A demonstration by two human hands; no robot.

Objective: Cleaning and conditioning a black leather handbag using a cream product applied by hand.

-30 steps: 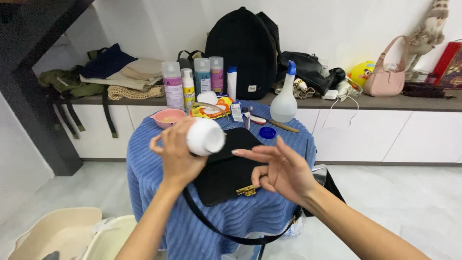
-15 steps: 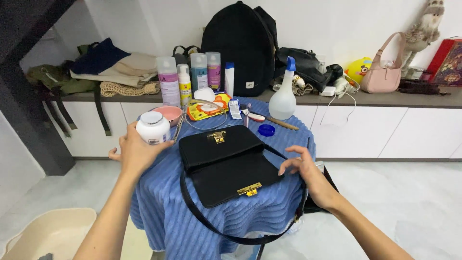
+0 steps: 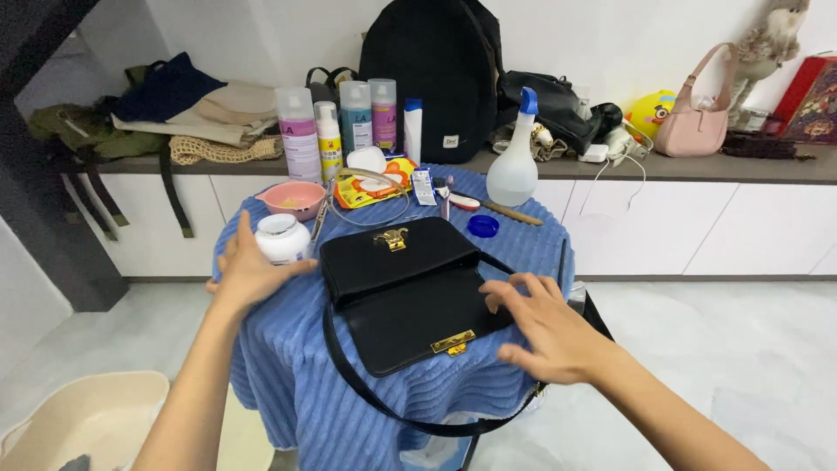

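White plastic, a squat jar (image 3: 282, 239) stands upright at the left edge of a round table (image 3: 288, 349) draped in blue ribbed cloth, the left hand (image 3: 246, 269) cupped on its near side, fingers curled around it. Just right of the jar lies a black handbag (image 3: 401, 288) with its flap thrown open toward the viewer, long axis running across the table, gold clasp at the near edge. The right hand (image 3: 542, 327) rests on the flap's right end, fingers spread and flat, nearer the bag than the left. Behind: a pink bowl (image 3: 294, 200), bottles, a spray bottle (image 3: 513, 169), and a cluttered shelf under a white wall.
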